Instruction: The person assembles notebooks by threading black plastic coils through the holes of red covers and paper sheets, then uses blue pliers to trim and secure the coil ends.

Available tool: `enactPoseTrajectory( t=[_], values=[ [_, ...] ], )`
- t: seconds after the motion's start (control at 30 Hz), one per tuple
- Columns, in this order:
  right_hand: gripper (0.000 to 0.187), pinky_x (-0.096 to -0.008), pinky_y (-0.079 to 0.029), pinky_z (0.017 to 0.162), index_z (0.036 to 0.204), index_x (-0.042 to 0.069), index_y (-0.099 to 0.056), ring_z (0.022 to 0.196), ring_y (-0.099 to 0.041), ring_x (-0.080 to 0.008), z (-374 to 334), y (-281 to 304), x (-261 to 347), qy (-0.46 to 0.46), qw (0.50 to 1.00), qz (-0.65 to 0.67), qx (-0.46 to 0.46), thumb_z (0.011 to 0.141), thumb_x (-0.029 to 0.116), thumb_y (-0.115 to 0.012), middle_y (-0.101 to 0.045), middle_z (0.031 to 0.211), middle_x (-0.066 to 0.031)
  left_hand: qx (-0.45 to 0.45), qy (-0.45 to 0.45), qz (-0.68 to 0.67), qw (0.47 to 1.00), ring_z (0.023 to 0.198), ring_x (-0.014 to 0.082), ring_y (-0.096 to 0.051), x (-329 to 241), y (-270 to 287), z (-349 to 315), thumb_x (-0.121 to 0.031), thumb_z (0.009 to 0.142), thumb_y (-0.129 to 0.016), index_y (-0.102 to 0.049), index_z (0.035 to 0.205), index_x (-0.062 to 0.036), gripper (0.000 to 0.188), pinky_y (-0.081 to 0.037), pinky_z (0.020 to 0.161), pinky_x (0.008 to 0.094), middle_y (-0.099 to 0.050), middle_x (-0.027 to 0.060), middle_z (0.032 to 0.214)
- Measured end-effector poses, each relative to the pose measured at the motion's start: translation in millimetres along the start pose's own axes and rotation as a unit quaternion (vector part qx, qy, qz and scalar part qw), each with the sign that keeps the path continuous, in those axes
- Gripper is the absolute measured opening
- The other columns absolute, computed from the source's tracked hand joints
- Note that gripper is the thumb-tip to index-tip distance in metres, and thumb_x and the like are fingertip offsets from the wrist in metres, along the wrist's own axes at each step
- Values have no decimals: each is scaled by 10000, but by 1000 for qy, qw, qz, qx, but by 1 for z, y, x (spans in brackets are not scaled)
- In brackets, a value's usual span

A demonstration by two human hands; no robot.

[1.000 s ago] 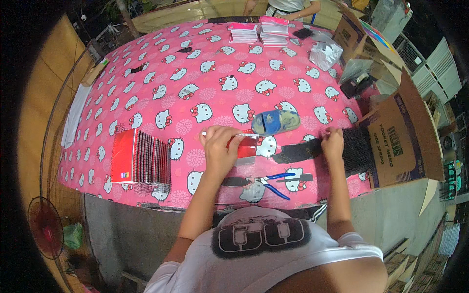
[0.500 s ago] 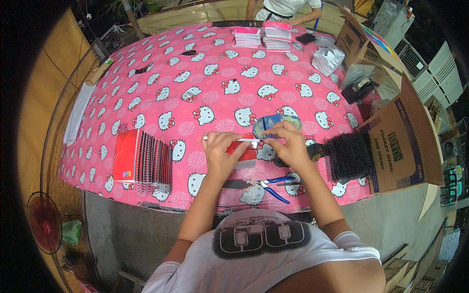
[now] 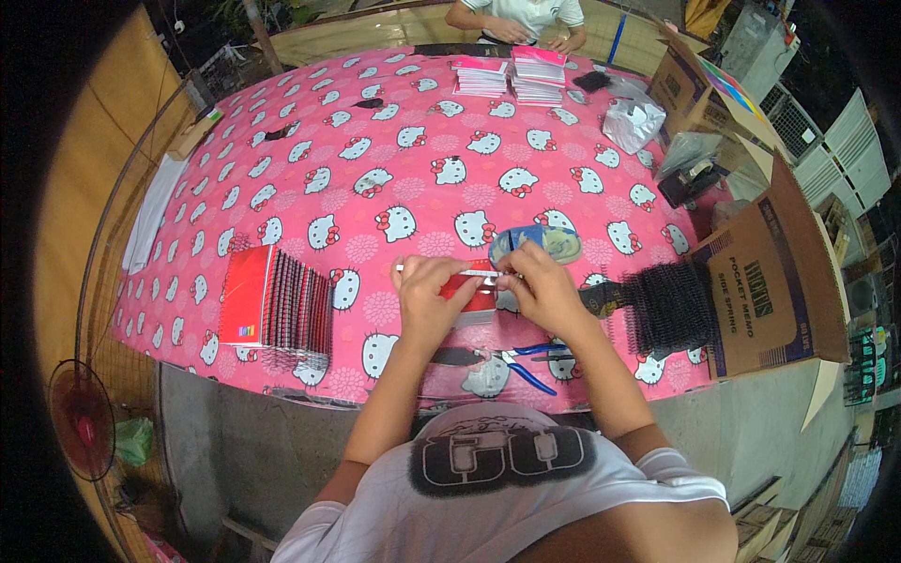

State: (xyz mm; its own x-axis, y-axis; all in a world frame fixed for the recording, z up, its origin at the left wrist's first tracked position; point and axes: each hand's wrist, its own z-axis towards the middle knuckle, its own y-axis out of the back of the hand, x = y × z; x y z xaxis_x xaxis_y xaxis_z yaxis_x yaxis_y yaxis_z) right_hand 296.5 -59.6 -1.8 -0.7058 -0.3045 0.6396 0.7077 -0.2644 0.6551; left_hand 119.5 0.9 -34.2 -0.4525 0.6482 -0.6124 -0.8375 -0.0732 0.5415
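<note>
My left hand [image 3: 427,293] is closed on the left part of a small memo pad [image 3: 481,273], which is held nearly edge-on so its white page edge shows. At the pad's right end, the fingers of my right hand [image 3: 549,293] are pinched together; whether a wire is between them is too small to tell. Directly below lies a short stack of red-covered memo pads [image 3: 477,317], partly hidden by my left hand. Beyond my right hand sits a blue slipper-shaped item [image 3: 563,244] with a patterned inside. Blue-handled pliers [image 3: 531,377] lie nearer to me.
Red spiral memo pads [image 3: 249,296] stand in a row at left. Black spiral wires [image 3: 666,305] are heaped at right against an open carton [image 3: 774,272]. White-and-pink pad stacks [image 3: 538,75] stand at the far side, before a co-worker [image 3: 526,19]. Plastic bags [image 3: 633,122] lie far right.
My right hand has shifted slightly left and nearer along the pad's end. My left hand keeps its grip. Across the table, the co-worker has moved, and both their hands now show.
</note>
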Motion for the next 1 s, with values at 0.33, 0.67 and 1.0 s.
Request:
enactPoseTrajectory(
  t=[0.33, 0.67, 1.0],
  values=[
    [178, -393, -451, 680, 922, 31, -606, 779, -567, -316, 3, -6, -5, 17, 999, -32, -5, 786, 130, -664, -558, 851, -134, -1, -7, 9, 1000, 873, 195, -536, -2, 1, 0, -206, 675, -770, -702, 828, -125, 186, -280, 965, 454, -657, 7, 857],
    [204, -426, -463, 687, 913, 38, -562, 881, -572, -326, 5, -4, 12, -15, 999, -41, -6, 791, 167, -663, -551, 901, -126, -12, -15, 11, 1000, 868, 188, -537, -1, 0, -2, -202, 672, -771, -700, 823, -129, 182, -290, 951, 424, -655, 2, 846],
    [166, -438, -456, 661, 796, 11, -571, 797, -553, -344, 7, -11, 13, 31, 997, -56, -53, 762, 145, -664, -530, 805, -145, -14, -24, 20, 999, 859, 191, -542, 1, -1, -4, -191, 676, -762, -698, 833, -128, 181, -294, 948, 413, -654, 10, 846]
  ],
)
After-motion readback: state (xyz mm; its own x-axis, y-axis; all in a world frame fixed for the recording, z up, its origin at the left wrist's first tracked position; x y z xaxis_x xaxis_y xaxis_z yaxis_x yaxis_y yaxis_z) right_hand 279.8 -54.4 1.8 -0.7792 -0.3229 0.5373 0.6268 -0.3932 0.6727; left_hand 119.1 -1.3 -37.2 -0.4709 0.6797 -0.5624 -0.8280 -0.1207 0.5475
